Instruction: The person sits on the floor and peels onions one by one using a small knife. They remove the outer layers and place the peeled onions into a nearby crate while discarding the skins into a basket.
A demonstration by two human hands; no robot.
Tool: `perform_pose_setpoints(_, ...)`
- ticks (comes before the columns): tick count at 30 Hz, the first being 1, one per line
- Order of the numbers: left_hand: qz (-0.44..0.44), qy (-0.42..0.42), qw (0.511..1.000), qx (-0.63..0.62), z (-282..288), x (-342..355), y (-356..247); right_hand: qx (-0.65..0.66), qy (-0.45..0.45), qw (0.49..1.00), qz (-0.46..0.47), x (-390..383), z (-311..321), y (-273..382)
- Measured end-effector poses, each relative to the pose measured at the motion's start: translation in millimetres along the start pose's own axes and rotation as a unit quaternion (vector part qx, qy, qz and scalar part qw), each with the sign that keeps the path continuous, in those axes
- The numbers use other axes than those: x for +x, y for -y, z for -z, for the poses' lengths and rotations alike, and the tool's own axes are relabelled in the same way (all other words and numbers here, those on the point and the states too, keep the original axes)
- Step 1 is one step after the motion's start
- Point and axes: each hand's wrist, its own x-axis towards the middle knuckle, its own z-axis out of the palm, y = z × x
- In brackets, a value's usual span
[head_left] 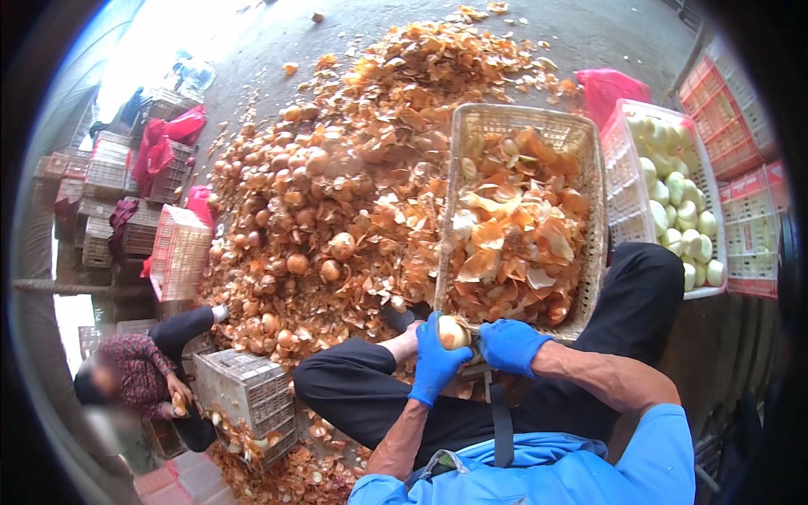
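Note:
My left hand (438, 360), in a blue glove, is closed around an onion (453, 333). The onion's upper side looks pale and partly bare of skin. Just right of it, my right hand (512, 345), also gloved in blue, is closed with its fingers turned toward the onion. What it grips, if anything, is hidden. Both hands are over my lap, at the near end of a crate (528, 118) full of loose brown onion skins (513, 244).
Unpeeled onions (295, 168) and skins are heaped on the floor ahead and left. At right stands a white crate (623, 219) of peeled onions (686, 210), beside stacked crates (749, 210). Another person (139, 370) sits at left, by a grey crate (240, 383). Pink bags (610, 88) lie about.

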Motion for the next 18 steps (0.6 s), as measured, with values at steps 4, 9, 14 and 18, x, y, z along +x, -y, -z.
perform_pose_setpoints(4,-0.006,0.024,0.999,0.035,5.5,2.3,3.1,-0.049,-0.015,0.998,0.027,2.3,-8.9,-21.1)
perform_pose_setpoints(9,-0.007,0.081,0.996,0.040,16.1,5.8,4.9,-0.069,0.003,0.997,0.045,4.6,2.1,-31.9)
perform_pose_setpoints(14,-0.043,0.140,0.988,-0.051,38.3,14.5,11.2,-0.107,0.025,0.988,0.110,13.9,31.0,-43.6)
perform_pose_setpoints(18,0.096,0.156,0.957,-0.227,51.5,17.0,-30.2,0.004,0.043,0.995,0.090,12.1,55.4,-46.2)
